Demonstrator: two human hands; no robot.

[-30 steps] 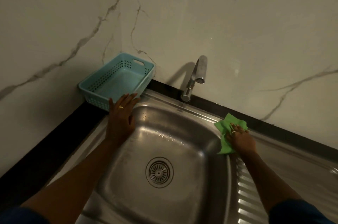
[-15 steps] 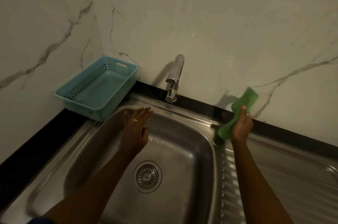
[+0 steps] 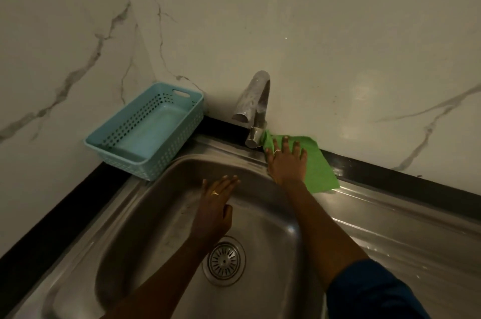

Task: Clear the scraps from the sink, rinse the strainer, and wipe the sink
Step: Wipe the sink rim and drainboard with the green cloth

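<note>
A steel sink (image 3: pixel 145 214) fills the lower view, with its round strainer (image 3: pixel 224 261) seated in the drain at the basin's bottom. My right hand (image 3: pixel 286 162) lies flat with spread fingers on a green cloth (image 3: pixel 318 170), pressing it onto the sink's back rim just right of the tap's base. My left hand (image 3: pixel 214 212) is over the basin's back wall, fingers straight and together, holding nothing. I cannot tell whether it touches the steel. No scraps show in the basin.
A chrome tap (image 3: pixel 253 105) rises at the back rim against the marble wall. A light blue perforated basket (image 3: pixel 192 115), with nothing in it, stands on the black counter at the sink's back left corner. The ribbed draining board (image 3: pixel 416 240) stretches to the right.
My right hand lifted the green cloth off the rim, then brought it down flat beside the tap's base. My left hand left the sink's left rim and moved over the basin.
</note>
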